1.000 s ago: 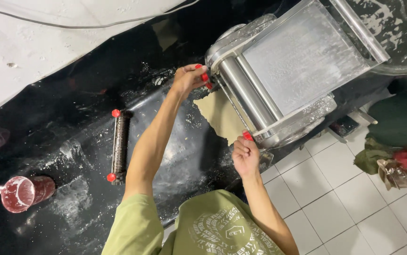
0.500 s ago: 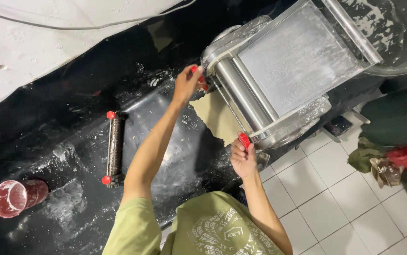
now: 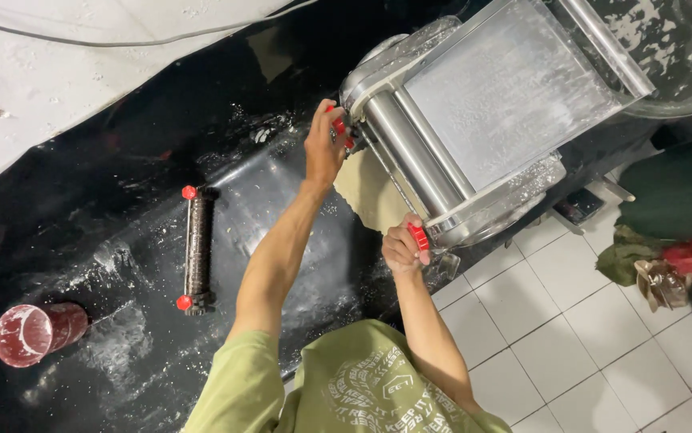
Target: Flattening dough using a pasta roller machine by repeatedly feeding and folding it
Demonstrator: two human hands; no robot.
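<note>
The left hand [image 3: 323, 148] is being held at the far corner of a pale dough sheet [image 3: 370, 192], its fingers pressed together in a pinch on the sheet's edge just beside the steel rollers [image 3: 410, 156]. The right hand [image 3: 404, 244] is being kept at the near corner of the same sheet, fingers curled and closed on that edge, close against the lower end of the rollers. The dough sheet is being stretched between the two hands, hanging out from under the rollers of a metal dough-rolling machine [image 3: 514, 104] and over the dark counter [image 3: 121, 160]. The machine's flat tray is being dusted white with flour. On the counter, well apart from the hands, a dark ridged rolling pin [image 3: 196, 247] with red ends is lying flat, and a reddish scoop cup [image 3: 29, 333] coated with flour is lying at the near left edge. White floor tiles [image 3: 570, 345] are being shown beside the person's green shirt [image 3: 362, 385]
</note>
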